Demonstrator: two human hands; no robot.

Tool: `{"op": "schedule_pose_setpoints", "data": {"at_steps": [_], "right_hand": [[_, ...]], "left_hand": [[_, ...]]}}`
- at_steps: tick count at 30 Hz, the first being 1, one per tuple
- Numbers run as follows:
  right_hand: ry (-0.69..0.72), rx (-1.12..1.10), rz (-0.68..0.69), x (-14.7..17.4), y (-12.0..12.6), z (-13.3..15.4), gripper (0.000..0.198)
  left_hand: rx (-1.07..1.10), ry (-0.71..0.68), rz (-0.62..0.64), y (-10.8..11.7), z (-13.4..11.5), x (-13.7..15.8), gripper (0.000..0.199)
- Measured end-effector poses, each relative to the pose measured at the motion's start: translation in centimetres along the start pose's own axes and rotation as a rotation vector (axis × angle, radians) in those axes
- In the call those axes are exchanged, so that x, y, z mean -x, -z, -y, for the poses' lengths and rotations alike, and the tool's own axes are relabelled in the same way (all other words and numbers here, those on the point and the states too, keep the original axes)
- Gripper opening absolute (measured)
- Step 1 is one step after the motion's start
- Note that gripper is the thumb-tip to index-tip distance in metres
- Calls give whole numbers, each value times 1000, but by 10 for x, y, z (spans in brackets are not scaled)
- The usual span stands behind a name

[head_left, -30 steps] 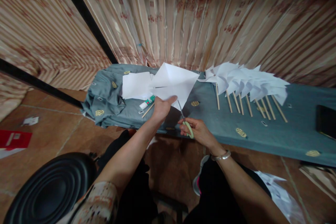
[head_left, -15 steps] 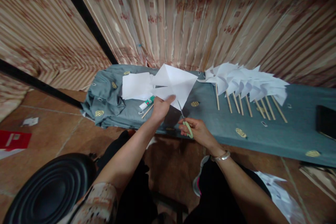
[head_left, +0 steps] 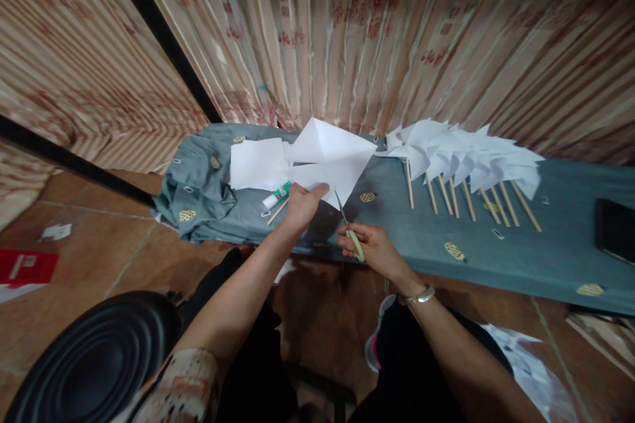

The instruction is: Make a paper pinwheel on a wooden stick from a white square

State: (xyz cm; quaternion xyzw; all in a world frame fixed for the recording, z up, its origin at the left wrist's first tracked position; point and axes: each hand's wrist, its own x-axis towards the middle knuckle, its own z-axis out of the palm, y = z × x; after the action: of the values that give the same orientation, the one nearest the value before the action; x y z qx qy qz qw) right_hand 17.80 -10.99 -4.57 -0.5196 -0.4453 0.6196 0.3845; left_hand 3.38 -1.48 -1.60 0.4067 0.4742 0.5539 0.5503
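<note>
White sheet (head_left: 342, 151), right of paper stack (head_left: 258, 163): light, easily creased, I judge; best pinched near an edge. Left hand (head_left: 301, 203): grip clamped on it; right hand (head_left: 370, 242): grip closed around scissors (head_left: 354, 239).

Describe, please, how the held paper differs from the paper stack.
The held paper is turned cornerwise, while the paper stack lies nearly square. The held paper has an open slit; the paper stack's top shows none. The left hand grips the held paper, whereas the paper stack rests on the cloth. Both are white.
</note>
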Motion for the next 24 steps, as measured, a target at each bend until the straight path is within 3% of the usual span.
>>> {"op": "schedule_pose_setpoints", "data": {"at_steps": [5, 13, 24], "right_hand": [[15, 4, -16, 1, -1, 0, 46], [69, 58, -14, 1, 1, 5, 44], [49, 25, -50, 0, 1, 8, 45]], "left_hand": [[8, 36, 0, 1, 1, -1, 21], [81, 77, 105, -4, 0, 10, 24], [109, 129, 135, -5, -1, 14, 26]]}}
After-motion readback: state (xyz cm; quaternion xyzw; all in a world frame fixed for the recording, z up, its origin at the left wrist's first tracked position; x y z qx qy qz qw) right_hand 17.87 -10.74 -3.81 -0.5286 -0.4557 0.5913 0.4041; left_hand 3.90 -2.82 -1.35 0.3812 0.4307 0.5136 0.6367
